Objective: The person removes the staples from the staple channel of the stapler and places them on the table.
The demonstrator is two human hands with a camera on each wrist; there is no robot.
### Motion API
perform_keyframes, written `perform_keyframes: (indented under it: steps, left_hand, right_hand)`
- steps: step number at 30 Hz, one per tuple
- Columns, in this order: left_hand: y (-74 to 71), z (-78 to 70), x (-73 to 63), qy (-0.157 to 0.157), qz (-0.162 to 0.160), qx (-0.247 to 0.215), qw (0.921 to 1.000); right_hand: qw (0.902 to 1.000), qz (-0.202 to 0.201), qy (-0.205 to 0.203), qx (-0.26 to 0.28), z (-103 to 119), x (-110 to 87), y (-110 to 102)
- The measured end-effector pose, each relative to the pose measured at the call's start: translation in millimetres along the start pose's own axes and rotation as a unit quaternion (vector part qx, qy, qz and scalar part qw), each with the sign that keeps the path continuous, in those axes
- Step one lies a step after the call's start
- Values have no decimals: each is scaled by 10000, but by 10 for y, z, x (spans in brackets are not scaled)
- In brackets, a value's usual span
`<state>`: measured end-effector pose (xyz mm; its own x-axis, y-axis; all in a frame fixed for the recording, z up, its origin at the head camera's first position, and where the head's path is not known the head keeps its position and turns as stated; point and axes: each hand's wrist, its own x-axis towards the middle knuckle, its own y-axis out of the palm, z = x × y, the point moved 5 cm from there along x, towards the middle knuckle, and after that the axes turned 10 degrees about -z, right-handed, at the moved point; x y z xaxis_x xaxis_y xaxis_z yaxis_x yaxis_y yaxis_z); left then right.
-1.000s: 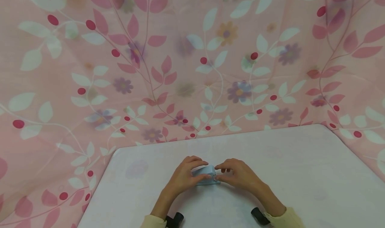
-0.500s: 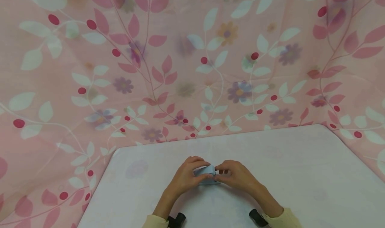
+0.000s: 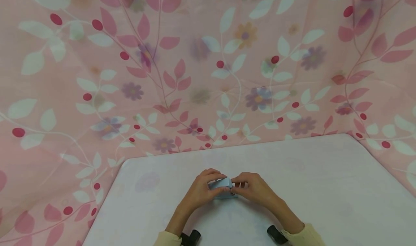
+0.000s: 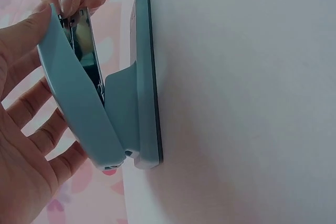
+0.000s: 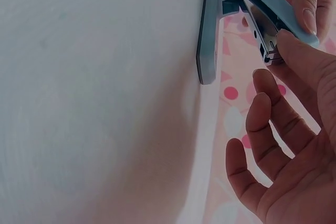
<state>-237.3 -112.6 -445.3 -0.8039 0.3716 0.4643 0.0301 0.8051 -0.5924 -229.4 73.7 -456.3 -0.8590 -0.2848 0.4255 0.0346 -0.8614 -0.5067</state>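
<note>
A light blue stapler (image 3: pixel 221 183) stands on the white table with its top cover raised. My left hand (image 3: pixel 199 192) grips that cover from the left, thumb on the near side and fingers on the far side. In the left wrist view the metal staple magazine (image 4: pixel 88 43) lies bared between the cover and the base (image 4: pixel 148 93). My right hand (image 3: pixel 256 189) pinches the front end of the magazine between thumb and index finger. Its other fingers (image 5: pixel 260 114) hang loosely curled in the right wrist view. The thumb (image 5: pixel 299 51) hides part of the magazine's tip.
The white tabletop (image 3: pixel 292 166) spreads around the hands. Behind and beside it hangs a pink floral cloth (image 3: pixel 208 76). Black devices (image 3: pixel 191 237) sit at both wrists, by the pale yellow sleeves (image 3: pixel 303 235).
My right hand has come slightly left, closer in on the magazine's end. The left fingertips have moved a little further along the cover. The stapler stays in place.
</note>
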Motion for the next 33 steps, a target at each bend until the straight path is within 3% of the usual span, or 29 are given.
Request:
perform_keyframes:
  steps: [9,20,33]
  left_hand:
    - [6,18,8,-133,86,-317,9994]
    - [-21,25,24,-317,51,-793,9963]
    - [-118,36,-1,-128,-56,-912,9957]
  right_hand:
    - [9987,95,489,120,-19,16,12]
    - [9980,33,608,190,-48,17,10]
    - [9977,103,664,49,-45,14,30]
